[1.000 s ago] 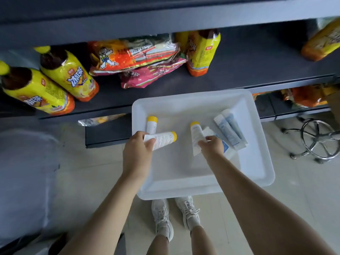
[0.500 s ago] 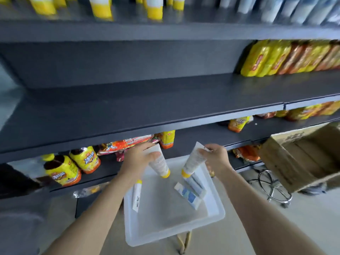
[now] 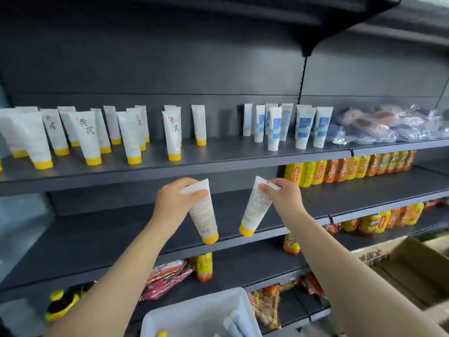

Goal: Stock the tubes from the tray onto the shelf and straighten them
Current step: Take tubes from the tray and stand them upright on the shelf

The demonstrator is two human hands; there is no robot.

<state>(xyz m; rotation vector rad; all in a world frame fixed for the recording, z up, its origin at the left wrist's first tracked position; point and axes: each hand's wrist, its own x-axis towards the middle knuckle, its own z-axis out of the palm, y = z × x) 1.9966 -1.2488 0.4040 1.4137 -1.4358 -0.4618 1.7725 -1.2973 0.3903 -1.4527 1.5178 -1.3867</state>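
A dark shelf (image 3: 218, 161) carries white tubes (image 3: 173, 135) standing on yellow caps, beside blue-labelled tubes (image 3: 274, 127). Below it, a white tray (image 3: 194, 310) holds a few more tubes (image 3: 233, 324). The left hand (image 3: 173, 203) pinches the left tube (image 3: 202, 215), the right hand (image 3: 284, 198) the right tube (image 3: 255, 207), by their crimped ends, caps hanging down, probably so each can stand upright in the row.

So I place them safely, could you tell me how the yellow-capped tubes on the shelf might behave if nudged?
Probably tippy: each standing tube balances on its narrow cap. Close neighbours could topple together. Likely light: the left hand holds another tube by its end.
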